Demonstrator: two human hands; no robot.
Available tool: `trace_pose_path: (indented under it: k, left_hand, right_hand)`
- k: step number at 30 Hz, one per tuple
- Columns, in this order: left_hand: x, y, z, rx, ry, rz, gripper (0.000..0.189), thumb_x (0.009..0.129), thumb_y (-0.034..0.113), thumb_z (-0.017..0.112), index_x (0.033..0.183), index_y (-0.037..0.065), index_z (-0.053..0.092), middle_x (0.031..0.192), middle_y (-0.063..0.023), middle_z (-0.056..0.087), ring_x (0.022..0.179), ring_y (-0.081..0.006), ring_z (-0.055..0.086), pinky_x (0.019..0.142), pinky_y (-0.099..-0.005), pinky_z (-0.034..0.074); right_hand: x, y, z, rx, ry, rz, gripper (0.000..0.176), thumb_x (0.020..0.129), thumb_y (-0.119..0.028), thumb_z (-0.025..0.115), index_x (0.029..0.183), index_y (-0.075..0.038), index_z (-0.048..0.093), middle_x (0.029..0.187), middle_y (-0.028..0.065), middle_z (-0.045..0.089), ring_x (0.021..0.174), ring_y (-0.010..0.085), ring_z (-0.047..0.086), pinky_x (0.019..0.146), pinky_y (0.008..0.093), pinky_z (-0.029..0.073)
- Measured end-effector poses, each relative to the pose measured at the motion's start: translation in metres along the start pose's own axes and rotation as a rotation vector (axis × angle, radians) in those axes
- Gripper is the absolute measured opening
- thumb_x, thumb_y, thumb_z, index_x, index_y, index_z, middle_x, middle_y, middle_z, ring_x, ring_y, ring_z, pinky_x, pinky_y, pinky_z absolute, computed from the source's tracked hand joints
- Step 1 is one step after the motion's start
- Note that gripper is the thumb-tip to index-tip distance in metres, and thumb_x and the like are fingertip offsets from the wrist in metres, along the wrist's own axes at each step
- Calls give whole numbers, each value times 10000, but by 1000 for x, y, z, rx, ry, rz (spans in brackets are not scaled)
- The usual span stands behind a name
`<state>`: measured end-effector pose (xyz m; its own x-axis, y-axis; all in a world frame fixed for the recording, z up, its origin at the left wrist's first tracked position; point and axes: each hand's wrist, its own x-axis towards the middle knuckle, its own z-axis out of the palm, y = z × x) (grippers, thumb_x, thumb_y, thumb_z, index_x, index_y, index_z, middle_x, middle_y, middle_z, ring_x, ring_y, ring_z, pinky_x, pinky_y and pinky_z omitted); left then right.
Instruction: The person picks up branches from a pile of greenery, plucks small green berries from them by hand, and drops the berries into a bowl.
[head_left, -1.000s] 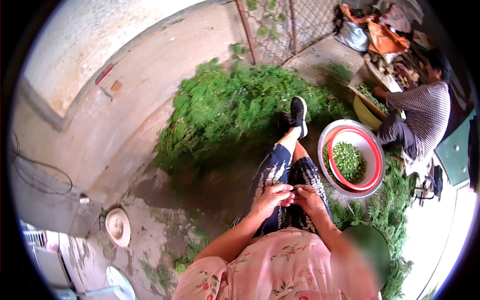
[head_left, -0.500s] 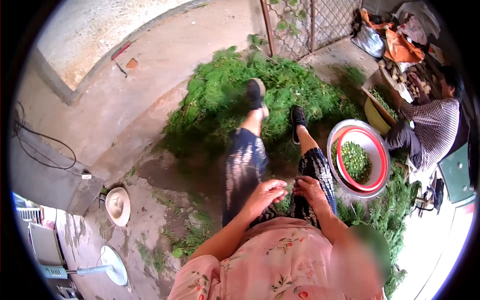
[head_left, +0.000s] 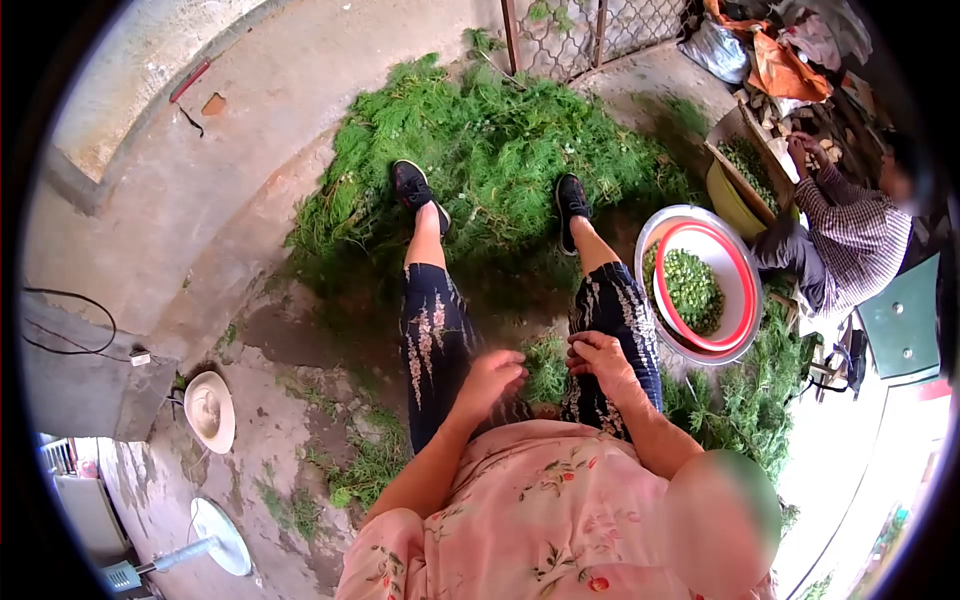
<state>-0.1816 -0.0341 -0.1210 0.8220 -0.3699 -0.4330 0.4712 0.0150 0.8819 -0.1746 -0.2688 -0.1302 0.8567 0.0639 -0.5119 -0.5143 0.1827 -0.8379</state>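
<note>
My left hand [head_left: 490, 382] is over my left-side thigh, blurred by motion, and what its fingers hold, if anything, cannot be made out. Over the other thigh, my right hand [head_left: 602, 362] has its fingers curled together; whatever is between them is too small to name. A gap separates the two hands, with green sprigs [head_left: 546, 368] on the ground below it. Beyond my feet spreads a large heap of feathery green plants [head_left: 490, 150]. To the right, a red-rimmed basin [head_left: 744, 290] holding small green pods [head_left: 692, 290] sits inside a wider metal basin [head_left: 645, 240].
A co-worker [head_left: 850, 240] sits at the right beside a box of green pods [head_left: 745, 165] and a yellow-green basin [head_left: 728, 205]. More plants [head_left: 750, 415] lie below the basins. A straw hat [head_left: 209, 411] and a fan [head_left: 220, 535] are at the left. Bags [head_left: 785, 65] lie at the upper right.
My hands have moved apart from their close position near each other. The foot on the left has moved outward to the left and now rests at the heap. The view has shifted slightly.
</note>
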Motion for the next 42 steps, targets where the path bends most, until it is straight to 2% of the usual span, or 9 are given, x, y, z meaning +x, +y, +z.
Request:
trace_pose_path:
  k: [11, 19, 23, 25, 26, 30, 33, 38, 42]
  left_hand:
    - [14, 10, -14, -186, 27, -81, 256, 860, 94, 535, 1089, -14, 570, 896, -84, 640, 744, -143, 603, 661, -258, 485]
    - [103, 86, -81, -542, 454, -7, 131, 879, 89, 554, 989, 36, 605, 822, -72, 650, 673, -140, 614, 590, -239, 495]
    - [166, 101, -111, -569, 452, 143, 238, 848, 207, 629, 1030, 54, 606, 761, -7, 605, 617, -83, 548, 530, -196, 426]
    - [192, 103, -116, -602, 505, 168, 343, 821, 258, 664, 1092, 58, 600, 725, 35, 552, 601, -56, 496, 501, -184, 374]
    - [199, 89, -141, -710, 260, 208, 136, 870, 72, 562, 991, 24, 599, 845, -79, 639, 713, -155, 605, 645, -243, 484]
    - [214, 97, -134, -725, 574, 36, 159, 872, 87, 569, 1017, 28, 592, 858, -35, 615, 735, -123, 559, 657, -234, 468]
    - [217, 88, -142, -701, 501, -16, 159, 872, 82, 566, 1018, 27, 596, 840, -34, 613, 718, -115, 548, 667, -226, 460]
    - [227, 104, -110, -652, 673, -8, 159, 863, 49, 561, 1011, 16, 608, 811, -24, 614, 713, -103, 533, 662, -204, 425]
    - [231, 105, -109, -650, 550, 14, 188, 883, 80, 548, 1057, 14, 573, 854, -59, 635, 694, -110, 580, 647, -229, 451]
  right_hand:
    - [-7, 20, 13, -309, 6, -7, 206, 808, -103, 570, 963, 25, 616, 683, 58, 614, 573, 108, 547, 531, 237, 451]
    - [60, 52, 10, -698, -201, 70, 210, 769, -182, 552, 791, 13, 626, 676, 175, 613, 591, 267, 607, 576, 346, 492]
    - [128, 81, 1, -939, -134, 19, 186, 756, -183, 587, 793, -10, 645, 771, 181, 633, 748, 312, 627, 703, 396, 492]
    - [155, 90, -1, -818, -82, 144, 158, 734, -122, 606, 852, -31, 658, 847, 197, 631, 818, 350, 607, 748, 416, 479]
    - [166, 95, -4, -878, -63, 110, 158, 737, -117, 601, 860, -35, 659, 861, 195, 631, 834, 354, 603, 756, 415, 477]
    - [204, 140, -13, -1000, 112, 85, 183, 744, -97, 618, 907, -20, 650, 831, 190, 638, 809, 336, 610, 737, 386, 481]
    - [231, 170, -8, -968, 207, 46, 199, 731, -96, 629, 914, -18, 635, 844, 180, 638, 800, 341, 606, 734, 390, 480]
    - [248, 179, 29, -1035, 253, -12, 280, 750, -58, 623, 1014, -25, 533, 942, 200, 560, 865, 392, 544, 712, 448, 456]
    - [258, 178, 41, -1058, 231, 127, 289, 751, -52, 623, 1018, -21, 515, 959, 200, 533, 863, 391, 535, 730, 442, 455]
